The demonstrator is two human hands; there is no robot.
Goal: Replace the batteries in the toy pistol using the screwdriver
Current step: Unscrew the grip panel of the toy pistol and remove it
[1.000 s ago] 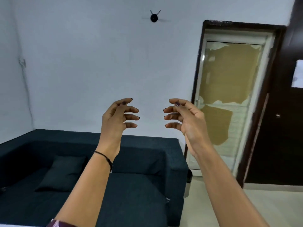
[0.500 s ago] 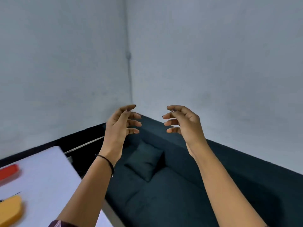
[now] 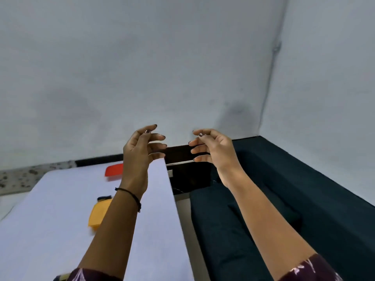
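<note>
A white table (image 3: 50, 224) fills the lower left beside a dark sofa (image 3: 308, 191); on it lies a blurred yellow-orange toy (image 3: 97, 216) with a dark end, its right part hidden by the left forearm (image 3: 113, 232). Farther back a red object (image 3: 113, 170) sits partly behind the left hand (image 3: 138, 157). That hand and the right hand (image 3: 215, 151) hang raised before the grey wall (image 3: 182, 67), fingers loosely curled, spread, holding nothing.

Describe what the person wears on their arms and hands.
Both forearms are bare. The left hand has a thin black cord bracelet at its wrist; the right hand wears nothing. Nails on both look dark-polished. Dark maroon sleeves with a pale pattern show at the bottom edge.
</note>
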